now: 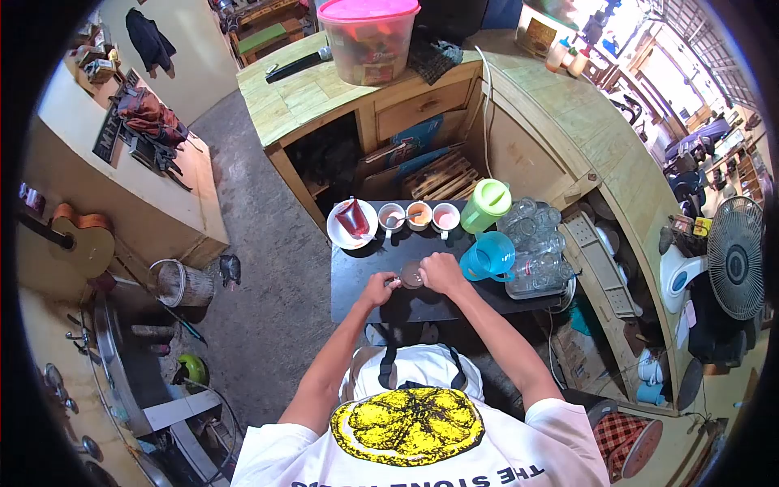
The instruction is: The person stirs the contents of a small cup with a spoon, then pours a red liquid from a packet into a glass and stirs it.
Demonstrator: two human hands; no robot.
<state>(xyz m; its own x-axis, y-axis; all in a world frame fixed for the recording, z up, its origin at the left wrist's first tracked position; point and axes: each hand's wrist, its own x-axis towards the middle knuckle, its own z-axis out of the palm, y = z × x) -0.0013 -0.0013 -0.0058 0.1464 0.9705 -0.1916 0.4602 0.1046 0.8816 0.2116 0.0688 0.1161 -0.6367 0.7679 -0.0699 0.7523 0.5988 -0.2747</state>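
Observation:
A small brownish glass cup (412, 274) sits on the dark table, between my two hands. My left hand (380, 288) is closed at its left side, the fingertips pinching near the rim or handle. Over the cup's right edge my right hand (442, 274) is closed in a fist; whatever it grips is hidden. Just beyond stand three white cups: one with a spoon (391, 216), one with orange contents (419, 214) and one with pink contents (445, 217). A white bowl (332, 223) with a dark red packet (353, 218) is left of them.
A blue pitcher (488, 256) stands close to my right forearm, with a green lidded pitcher (488, 204) behind it. Several clear glasses (531, 243) crowd the right end of the table (355, 272). A wooden counter (284, 105) with a pink-lidded tub (367, 45) rises beyond.

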